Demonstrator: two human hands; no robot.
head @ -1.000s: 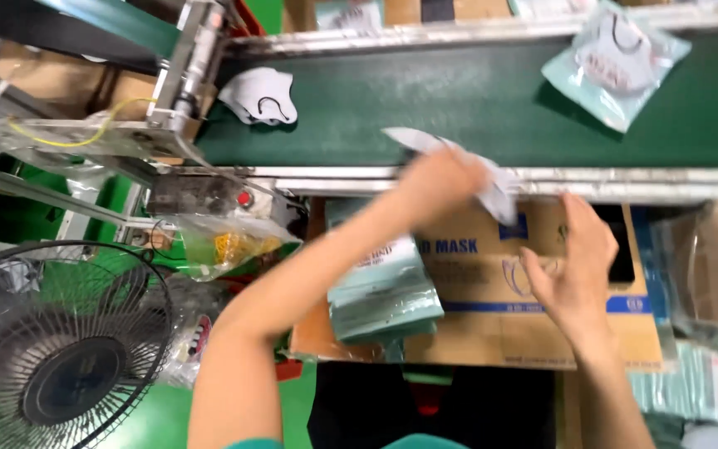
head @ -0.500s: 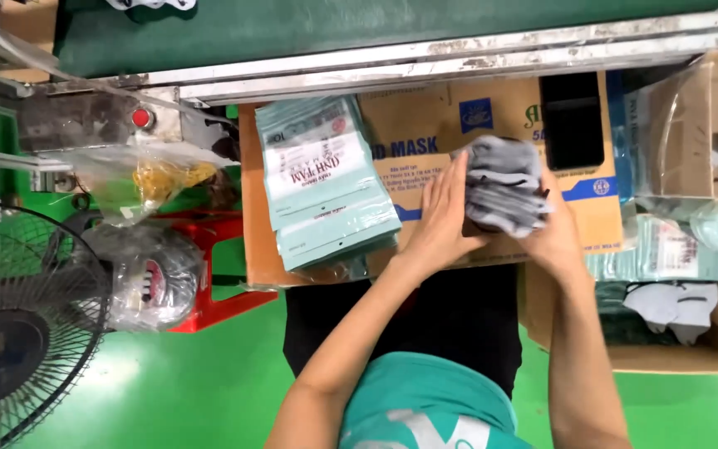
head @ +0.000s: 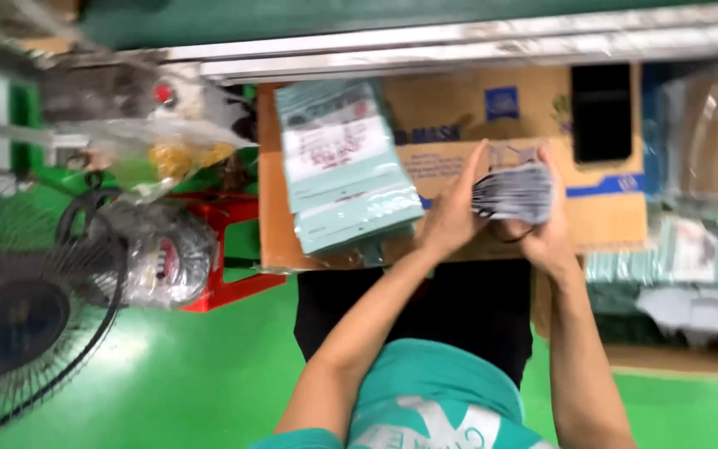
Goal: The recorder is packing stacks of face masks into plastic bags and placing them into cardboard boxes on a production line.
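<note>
Both hands, left hand [head: 450,218] and right hand [head: 546,229], press a grey mask stack [head: 513,193] between them above a cardboard box [head: 492,116].

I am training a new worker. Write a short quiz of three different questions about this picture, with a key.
1. True or false: both hands press on the stack of grey masks.
2. What lies left of the left hand? A) pile of teal pouches B) a bucket
3. Fill in: the right hand is over a flat ____ box.

Key: 1 true; 2 A; 3 cardboard.
</note>
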